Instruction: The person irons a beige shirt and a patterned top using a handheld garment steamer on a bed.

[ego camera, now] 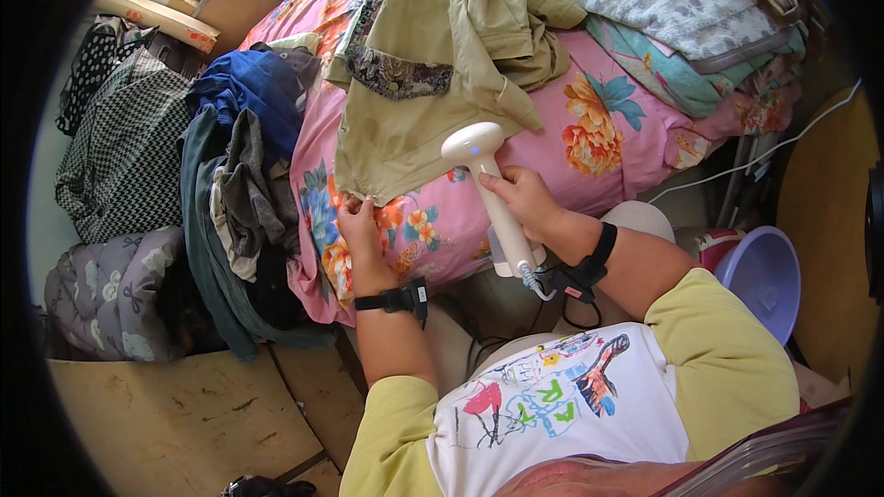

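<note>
A khaki garment (414,110) with a dark patterned pocket flap (400,74) lies spread on a pink floral bedspread (442,241). My left hand (360,224) pinches its lower left corner. In my right hand (523,197) is the handle of a white handheld garment steamer (498,210). The steamer's head, with a small blue light, is over or against the garment's lower edge; whether they touch I cannot tell. A clear water tank shows partly behind the handle, and a cord leaves its lower end.
Piled clothes (242,124) hang over the bed's left side beside a houndstooth cloth (131,152). Folded blankets (663,0) lie at upper right. A white cable (753,160) runs on the right, above a purple basin (763,283). Wooden boards (186,414) are at lower left.
</note>
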The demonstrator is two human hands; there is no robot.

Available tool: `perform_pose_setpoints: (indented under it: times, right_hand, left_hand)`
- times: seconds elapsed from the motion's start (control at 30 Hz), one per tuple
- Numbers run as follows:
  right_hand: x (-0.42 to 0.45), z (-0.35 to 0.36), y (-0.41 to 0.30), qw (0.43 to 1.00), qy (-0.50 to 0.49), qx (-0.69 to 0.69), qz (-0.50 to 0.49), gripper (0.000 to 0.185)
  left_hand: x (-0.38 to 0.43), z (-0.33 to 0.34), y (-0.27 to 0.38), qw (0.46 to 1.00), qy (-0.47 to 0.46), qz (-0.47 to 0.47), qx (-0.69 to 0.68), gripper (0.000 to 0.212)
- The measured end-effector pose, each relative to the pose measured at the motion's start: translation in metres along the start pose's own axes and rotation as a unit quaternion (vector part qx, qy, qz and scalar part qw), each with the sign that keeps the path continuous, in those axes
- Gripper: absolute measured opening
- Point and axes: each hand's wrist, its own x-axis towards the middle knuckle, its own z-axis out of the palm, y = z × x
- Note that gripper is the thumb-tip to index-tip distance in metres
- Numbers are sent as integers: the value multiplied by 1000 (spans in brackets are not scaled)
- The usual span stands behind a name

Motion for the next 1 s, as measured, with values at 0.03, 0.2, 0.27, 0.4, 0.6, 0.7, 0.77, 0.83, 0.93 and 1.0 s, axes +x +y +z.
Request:
perform_pose_setpoints:
  times: [0.03,0.2,0.27,0.4,0.6,0.7,0.77,0.83,0.93,1.0]
  right_hand:
    - [1,-7,-2,1000,10,-5,-9,33]
    - [4,7,-1,1000,-6,3,-22,32]
    - [9,14,0,999,-22,20,-19,32]
    - [21,40,10,999,-40,-14,-14,31]
    - [38,69,30,993,-115,-33,-21,34]
    - [42,81,40,988,-139,-68,-28,36]
    - [44,85,47,986,-131,-94,-47,38]
    - [42,89,50,979,-144,-119,-83,33]
    - [33,89,41,978,-152,-134,-44,34]
    - [34,82,40,981,-151,-121,-24,35]
  left_hand:
    - [-6,12,6,1000,9,6,19,21]
    - [9,2,-13,998,34,17,-58,13]
    - [4,15,-12,993,71,47,-78,10]
    - [0,8,-7,992,77,22,-92,10]
    - [-20,7,17,992,60,-34,-110,11]
    - [-20,-1,15,990,10,-59,-127,12]
    - [-18,-1,13,989,-9,-65,-132,12]
    - [-13,-5,5,989,-9,-53,-140,11]
    - [-2,-31,-19,996,9,40,-76,9]
    - [1,-31,-25,993,16,119,-11,9]
